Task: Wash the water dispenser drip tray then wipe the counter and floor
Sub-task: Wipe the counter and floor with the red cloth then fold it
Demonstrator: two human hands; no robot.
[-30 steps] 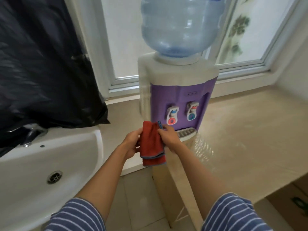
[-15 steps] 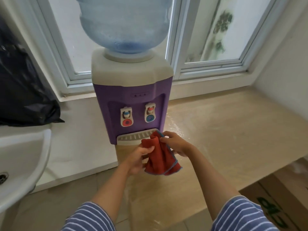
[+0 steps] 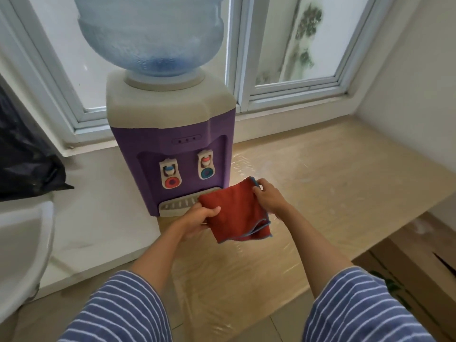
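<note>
Holding a folded red cloth with a blue stitched edge [image 3: 235,211] between them, the person's hands work just in front of the purple and cream tabletop water dispenser [image 3: 170,134]. The left hand [image 3: 197,222] pinches the cloth's near-left edge, thumb on top and fingers curled beneath; the right hand [image 3: 270,197] grips the far-right corner, fingers wrapped round the fold. The cloth hangs above the glossy beige counter [image 3: 333,178] and covers the right end of the pale slotted drip tray [image 3: 176,206], which sits in its place at the dispenser's foot.

No lettering can be read anywhere; three small marks on the dispenser's front panel are too tiny to make out. Two white taps show on the front, one with a red ring [image 3: 171,181] and one with a teal ring [image 3: 206,173].

A large blue translucent water bottle [image 3: 150,33] stands upturned on the dispenser, its top cut off by the frame. Behind is a white-framed window [image 3: 291,92]. To the left lie a black plastic bag [image 3: 22,164] and the rim of a white basin [image 3: 27,245], both partly out of view. Brown cardboard boxes [image 3: 414,272] sit under the counter at right, with dark green print too blurred to read. Blue-and-white striped sleeves [image 3: 123,312] fill the bottom edge.
</note>
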